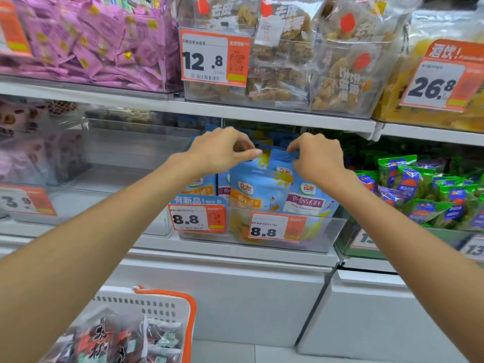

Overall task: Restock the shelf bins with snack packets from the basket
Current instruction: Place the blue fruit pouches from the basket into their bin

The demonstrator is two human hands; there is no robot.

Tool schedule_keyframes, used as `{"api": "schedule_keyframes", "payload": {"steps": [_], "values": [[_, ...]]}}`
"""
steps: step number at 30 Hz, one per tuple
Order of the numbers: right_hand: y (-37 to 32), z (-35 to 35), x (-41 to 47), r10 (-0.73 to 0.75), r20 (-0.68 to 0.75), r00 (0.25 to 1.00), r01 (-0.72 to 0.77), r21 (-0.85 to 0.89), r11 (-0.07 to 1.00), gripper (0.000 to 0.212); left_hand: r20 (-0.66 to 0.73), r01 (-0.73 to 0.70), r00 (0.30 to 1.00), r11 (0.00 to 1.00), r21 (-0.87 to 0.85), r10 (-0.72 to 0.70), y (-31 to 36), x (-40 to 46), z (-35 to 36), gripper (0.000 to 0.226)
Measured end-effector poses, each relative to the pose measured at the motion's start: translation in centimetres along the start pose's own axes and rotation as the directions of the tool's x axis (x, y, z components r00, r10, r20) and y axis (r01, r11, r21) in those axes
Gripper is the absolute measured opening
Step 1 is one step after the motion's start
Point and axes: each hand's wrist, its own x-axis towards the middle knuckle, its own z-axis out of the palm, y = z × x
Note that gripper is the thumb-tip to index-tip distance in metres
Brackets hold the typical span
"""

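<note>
White store shelving. Nearest, a white slotted plastic basket (167,307) with orange trim holds clear packets. Further in, the left hand (222,150) and right hand (318,155) pinch the tops of light-blue Dole pouches (258,189) upright in a clear plastic bin (324,231).

The left hand (222,150) covers the top edges of the blue packets (258,189) in the clear bin (264,239), and its fingers (237,138) curl out of sight behind them. The right hand (318,159) hides the upper corner of the packet just beside it. Low in that bin, price tags (276,226) mask the packets' lower halves. Below the bin, the white basket (167,307) is cut off by the bottom edge, its dark packets (112,341) blurred. Small print on the tags is unreadable.
</note>
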Motion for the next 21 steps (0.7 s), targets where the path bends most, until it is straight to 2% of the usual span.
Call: {"api": "schedule_keyframes", "payload": {"steps": [2,4,8,11,12,15,17,19,21], "values": [[-0.4,1.2,-0.6,-0.001,-0.025,1.0,0.0,-0.026,1.0,0.038,0.039,0.063,0.997,0.974,0.216,-0.073,-0.3,0.7,0.7,0.039],[-0.5,2.0,-0.9,0.031,0.045,0.999,-0.032,0.033,0.999,0.036,0.077,0.096,0.989,0.955,0.279,-0.123,-0.4,1.4,1.6,0.036],[0.4,1.2,-0.4,0.038,0.201,0.979,-0.081,0.212,0.974,0.029,0.114,0.063,0.991,0.994,0.088,-0.073,-0.6,1.3,0.8,0.031],[0.2,0.2,-0.5,-0.058,0.176,0.983,-0.012,0.371,0.929,0.027,-0.01,0.107,0.994,0.994,0.013,-0.107,-2.5,0.0,-1.9,0.03],[-0.1,-0.1,-0.6,-0.092,0.157,0.983,0.017,0.424,0.905,0.028,0.002,0.128,0.992,0.992,0.023,-0.128,-3.5,-0.6,-2.8,0.033],[-2.1,-0.4,-0.1,-0.19,0.131,0.973,0.101,0.499,0.861,0.032,0.257,0.235,0.935,0.97,0.067,-0.244,-6.1,-2.6,-4.5,0.06],[-3.8,0.0,1.0,-0.248,0.18,0.952,0.136,0.479,0.867,0.041,0.263,0.25,0.923,0.956,0.15,-0.283,-7.0,-3.3,-4.2,0.055],[-5.1,0.5,2.3,-0.252,0.32,0.914,0.106,0.41,0.906,0.053,0.165,0.218,0.946,0.927,0.306,-0.278,-7.2,-3.5,-3.4,0.035],[-5.8,1.1,3.4,-0.202,0.443,0.874,0.059,0.316,0.947,0.054,0.061,0.15,0.976,0.842,0.518,-0.211,-6.8,-3.2,-2.6,0.028]]}}
